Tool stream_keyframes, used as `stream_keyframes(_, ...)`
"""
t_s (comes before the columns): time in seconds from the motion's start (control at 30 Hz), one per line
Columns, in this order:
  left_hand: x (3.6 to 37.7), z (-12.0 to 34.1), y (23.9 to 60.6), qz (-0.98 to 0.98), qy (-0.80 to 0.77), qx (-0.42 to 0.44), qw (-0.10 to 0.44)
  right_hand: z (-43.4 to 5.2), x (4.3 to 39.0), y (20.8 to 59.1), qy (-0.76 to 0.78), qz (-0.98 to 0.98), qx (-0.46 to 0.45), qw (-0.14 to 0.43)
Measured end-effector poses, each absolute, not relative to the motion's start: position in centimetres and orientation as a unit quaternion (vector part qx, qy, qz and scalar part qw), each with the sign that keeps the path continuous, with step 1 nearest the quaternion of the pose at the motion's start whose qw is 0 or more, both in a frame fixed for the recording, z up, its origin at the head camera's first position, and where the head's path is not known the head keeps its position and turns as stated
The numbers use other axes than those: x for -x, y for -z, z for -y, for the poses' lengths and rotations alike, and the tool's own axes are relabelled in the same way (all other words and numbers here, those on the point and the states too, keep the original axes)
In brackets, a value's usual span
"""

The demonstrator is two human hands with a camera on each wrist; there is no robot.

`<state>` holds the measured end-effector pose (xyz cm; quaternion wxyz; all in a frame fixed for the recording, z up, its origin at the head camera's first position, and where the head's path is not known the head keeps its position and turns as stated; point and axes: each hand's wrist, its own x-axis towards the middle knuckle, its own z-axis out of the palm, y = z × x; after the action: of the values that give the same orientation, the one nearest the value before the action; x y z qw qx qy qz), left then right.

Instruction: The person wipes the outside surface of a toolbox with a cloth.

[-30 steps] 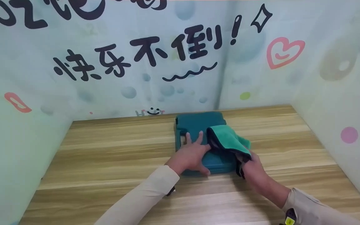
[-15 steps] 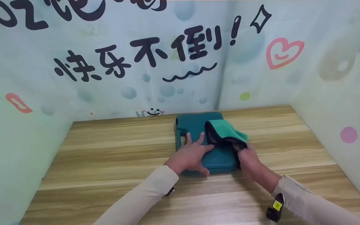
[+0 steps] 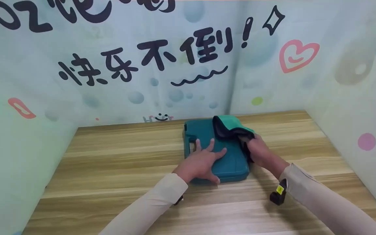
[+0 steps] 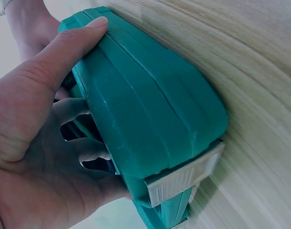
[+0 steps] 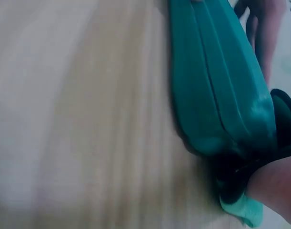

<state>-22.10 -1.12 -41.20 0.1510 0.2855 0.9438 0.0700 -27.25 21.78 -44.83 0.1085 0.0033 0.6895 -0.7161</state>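
Observation:
A teal plastic case (image 3: 204, 143) lies flat on the wooden table (image 3: 116, 163). My left hand (image 3: 204, 160) rests on its lid with fingers spread flat, thumb along the near edge; in the left wrist view the case (image 4: 150, 119) shows a pale latch (image 4: 183, 179). My right hand (image 3: 256, 150) grips a green cloth with a dark underside (image 3: 230, 129), pressed on the case's far right part. The right wrist view is blurred, showing the case's edge (image 5: 216, 95) and a bit of cloth (image 5: 245, 210).
Pale printed walls (image 3: 142, 65) close the table on the left, back and right. Bare wood lies to the left of the case and along the near edge (image 3: 207, 212).
My right hand has slid the cloth away from me along the case's right side, toward its far edge. The left hand has stayed put on the lid.

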Motion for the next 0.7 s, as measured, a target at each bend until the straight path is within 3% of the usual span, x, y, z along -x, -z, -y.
stream_keyframes(0.7,22.0,1.2,41.2,-0.944,-0.072,-0.280,0.159,-22.2,33.4,42.8,0.607,-0.771,0.030,0.189)
